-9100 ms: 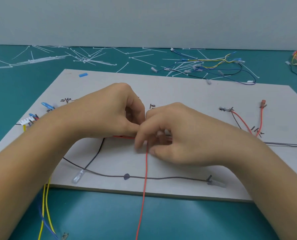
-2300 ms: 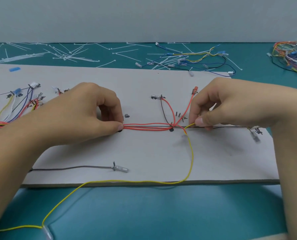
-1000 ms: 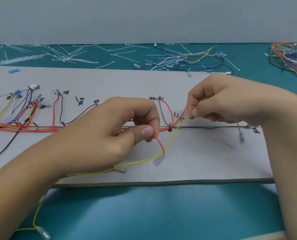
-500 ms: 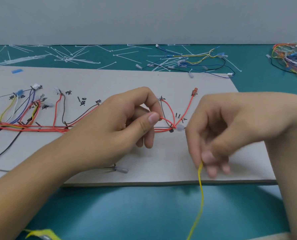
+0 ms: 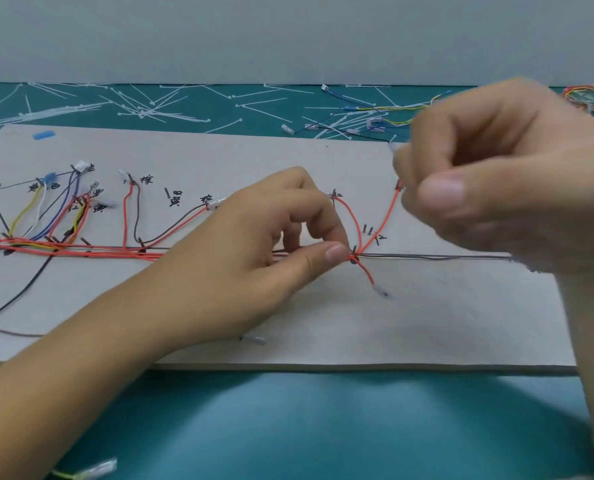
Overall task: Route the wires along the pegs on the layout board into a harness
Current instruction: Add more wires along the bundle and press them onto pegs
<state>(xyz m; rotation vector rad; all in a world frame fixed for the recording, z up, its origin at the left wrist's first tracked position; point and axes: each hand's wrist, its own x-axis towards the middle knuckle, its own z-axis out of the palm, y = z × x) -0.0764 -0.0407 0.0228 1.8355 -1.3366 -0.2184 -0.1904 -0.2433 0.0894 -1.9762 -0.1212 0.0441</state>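
Trunk mostly routed on layout board (image 5: 427, 323); yellow wire end (image 5: 96, 468), lower left, sits off-board and looks unrouted. Left hand (image 5: 254, 258) pinches red wires (image 5: 133, 254) mid-frame. Right hand (image 5: 507, 174), upper right, is curled and blurred, so I can't tell if it holds anything.

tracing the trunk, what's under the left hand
The bundle of red wires passes under the left hand on the pale layout board; the stretch beneath it is covered.

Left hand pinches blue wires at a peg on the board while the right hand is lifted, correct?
No: the head view shows red wires, not blue. The left hand pinches them at a peg on the board; the right hand is lifted.
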